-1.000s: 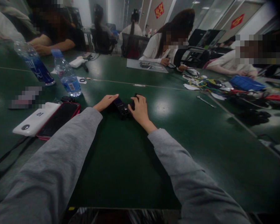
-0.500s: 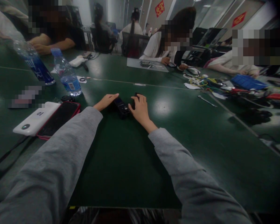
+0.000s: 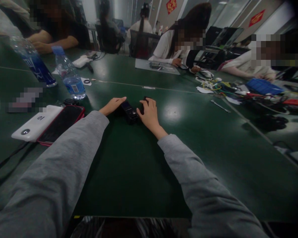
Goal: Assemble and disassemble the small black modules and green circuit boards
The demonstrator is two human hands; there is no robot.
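A small black device with a lit screen point(image 3: 128, 108) is on the table in front of me. My left hand point(image 3: 112, 105) grips its left side, the thumb along the upper edge and the other fingers mostly hidden. Just to the right, my right hand point(image 3: 149, 111) has its fingers curled over a small dark object point(image 3: 144, 99), mostly covered, whose kind I cannot make out. The right thumb points toward the device's right edge.
On the left lie a red-cased phone point(image 3: 62, 125), a white power bank point(image 3: 37, 124) and two bottles, one a clear water bottle point(image 3: 74, 86). A wrench point(image 3: 220, 105) and tangled cables point(image 3: 213, 84) are at right. Several people sit around the green table point(image 3: 136, 172).
The view has shifted slightly, so the bottles and phone appear a little higher and further left. Both hands keep nearly the same pose around the black device and the dark object.
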